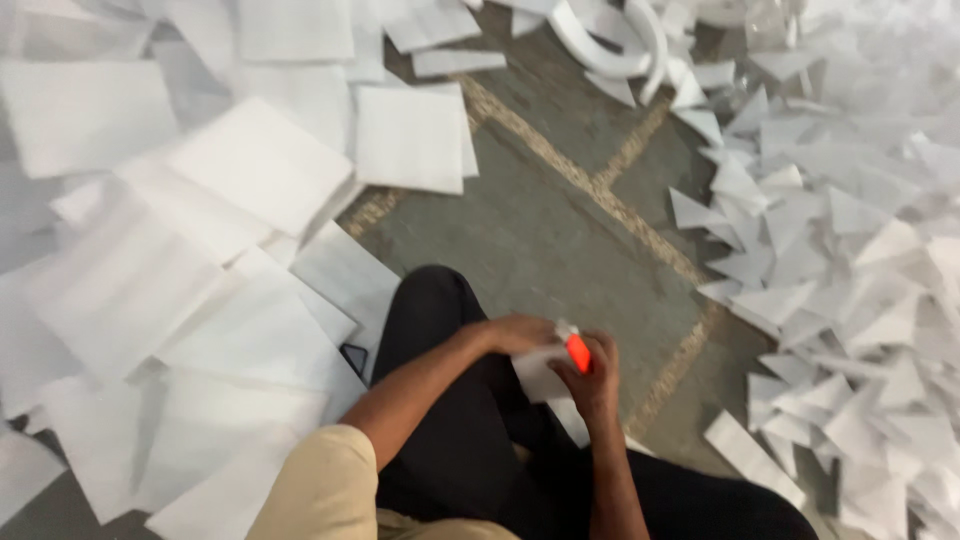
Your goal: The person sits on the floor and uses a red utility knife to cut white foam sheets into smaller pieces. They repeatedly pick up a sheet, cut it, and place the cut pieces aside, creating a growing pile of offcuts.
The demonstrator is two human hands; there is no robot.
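Head view looks straight down on a person seated on a grey stone floor (560, 230), black trousers (450, 420) filling the six o'clock part of the frame. Both hands meet just below centre. The right hand (598, 382) is curled closed around a small orange-red cutter (578, 352), whose bright tip sticks up between thumb and fingers. The left hand (520, 333), reaching in from eight o'clock past a beige sleeve (320, 485), has its fingers bent down and pinching the top edge of a white foam piece (545, 378), which hangs between the two hands over the knee. The cutter touches that piece at its upper right edge.

One cutter shows, and one piece is in hand. From nine to eleven o'clock lie large square foam sheets (250, 170), overlapping in a loose heap of well over a dozen; an exact count cannot be told. From one to five o'clock spreads a pile of small triangular offcuts (830, 250), far too many and too overlapped to count. At twelve o'clock sits one curved white foam ring (610, 45), partly cut off by the frame.
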